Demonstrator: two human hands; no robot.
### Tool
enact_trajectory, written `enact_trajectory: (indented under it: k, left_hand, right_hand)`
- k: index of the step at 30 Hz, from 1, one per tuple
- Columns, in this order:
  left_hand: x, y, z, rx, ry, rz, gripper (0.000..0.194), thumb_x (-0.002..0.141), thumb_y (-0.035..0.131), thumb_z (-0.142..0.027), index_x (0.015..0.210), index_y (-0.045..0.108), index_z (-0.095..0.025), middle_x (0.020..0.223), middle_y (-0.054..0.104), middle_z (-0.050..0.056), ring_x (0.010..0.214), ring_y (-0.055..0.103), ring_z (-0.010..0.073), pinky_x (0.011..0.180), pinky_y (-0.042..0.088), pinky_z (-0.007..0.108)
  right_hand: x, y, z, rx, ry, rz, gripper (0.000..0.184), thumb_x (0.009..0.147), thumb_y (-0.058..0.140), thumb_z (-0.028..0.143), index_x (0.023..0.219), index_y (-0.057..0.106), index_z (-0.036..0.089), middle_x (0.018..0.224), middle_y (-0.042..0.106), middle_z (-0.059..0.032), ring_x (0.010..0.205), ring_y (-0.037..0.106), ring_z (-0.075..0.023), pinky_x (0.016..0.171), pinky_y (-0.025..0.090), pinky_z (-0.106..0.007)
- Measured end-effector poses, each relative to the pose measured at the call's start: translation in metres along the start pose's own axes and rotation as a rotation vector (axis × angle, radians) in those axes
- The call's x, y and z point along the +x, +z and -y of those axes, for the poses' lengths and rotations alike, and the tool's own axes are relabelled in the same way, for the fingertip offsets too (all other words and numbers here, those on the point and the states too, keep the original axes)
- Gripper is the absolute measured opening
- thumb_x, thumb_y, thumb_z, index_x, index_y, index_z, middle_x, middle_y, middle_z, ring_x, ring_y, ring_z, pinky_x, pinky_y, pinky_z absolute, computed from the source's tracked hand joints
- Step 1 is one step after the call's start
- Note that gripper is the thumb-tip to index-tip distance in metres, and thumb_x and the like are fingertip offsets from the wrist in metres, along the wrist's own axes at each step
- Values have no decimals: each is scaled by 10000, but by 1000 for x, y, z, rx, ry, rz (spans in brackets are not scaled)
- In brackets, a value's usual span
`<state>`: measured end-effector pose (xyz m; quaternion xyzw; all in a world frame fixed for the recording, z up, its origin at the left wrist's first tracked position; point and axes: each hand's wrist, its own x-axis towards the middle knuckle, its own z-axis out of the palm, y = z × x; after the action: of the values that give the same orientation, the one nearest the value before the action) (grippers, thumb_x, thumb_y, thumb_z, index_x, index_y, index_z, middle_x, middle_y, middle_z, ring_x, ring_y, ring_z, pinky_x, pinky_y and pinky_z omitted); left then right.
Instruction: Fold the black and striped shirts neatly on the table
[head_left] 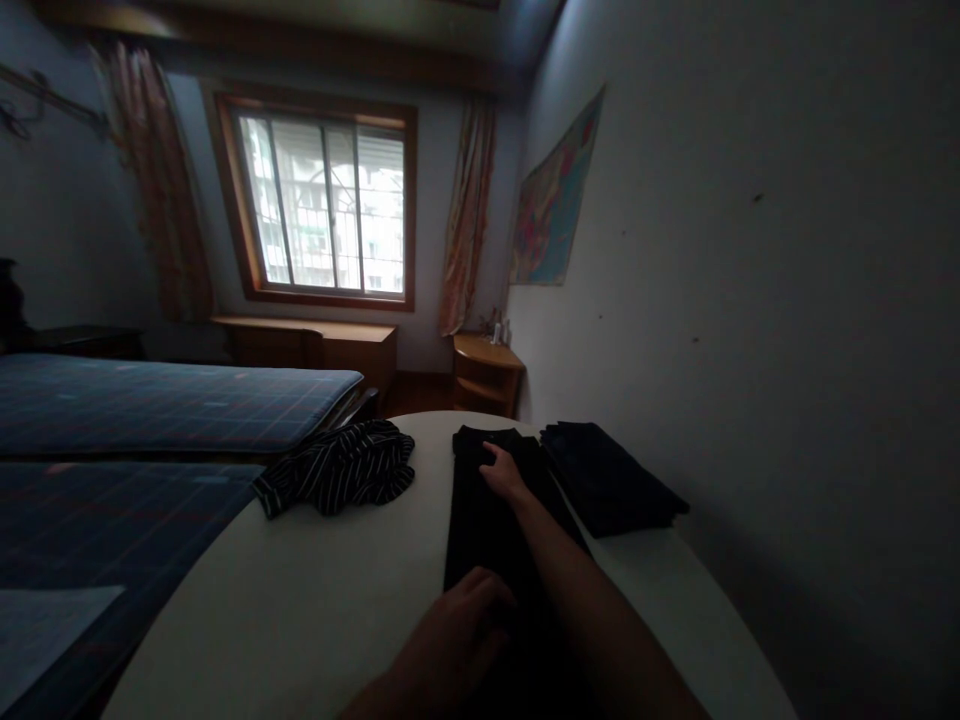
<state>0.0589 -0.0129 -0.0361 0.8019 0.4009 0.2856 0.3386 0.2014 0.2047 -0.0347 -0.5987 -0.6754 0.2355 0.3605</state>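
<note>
Black trousers (480,530) lie lengthwise on a round white table (337,610), the waistband at the far end. My right hand (502,472) reaches across them and rests just below the waistband, its index finger stretched out and its fingers apart. Nearer to me, my left hand (472,615) is over the left side of the trousers with loosely bent fingers and no cloth visibly gathered in them. The near end of the garment fades into shadow.
A crumpled black-and-white striped garment (349,465) lies at the table's left edge. Folded dark clothing (607,480) sits at the right, near the wall (750,400). A bed with a plaid mattress (165,400) stands left. A wooden corner shelf (487,352) is beyond the table.
</note>
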Motion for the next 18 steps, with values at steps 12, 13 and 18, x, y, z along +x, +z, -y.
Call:
enact_trajectory:
  k: [12,13,18]
  left_hand:
    - [-7,-10,-28,350,-203,235,616,742,621,-291,1336,481,-210,1331,526,125,1063,627,317,924,514,468]
    - [-7,-10,-29,364,-214,247,637,742,616,-292,1356,467,-204,1349,517,133,1081,622,327,940,505,485]
    - [-6,-10,-33,413,-201,276,596,762,591,-329,1332,496,-180,1325,537,151,1066,628,340,926,510,500]
  right_hand:
    - [-12,-37,-25,-51,-29,98,384,790,590,106,1162,684,127,1119,714,-131,930,695,-218,864,537,-348]
    - [-17,-44,-26,-69,-59,111,339,806,603,138,1132,699,139,1105,718,-124,974,684,-226,912,517,-360]
    - [-58,-67,-27,-167,-328,311,464,886,611,444,1300,627,235,1352,609,-96,1242,562,-239,1094,389,-393]
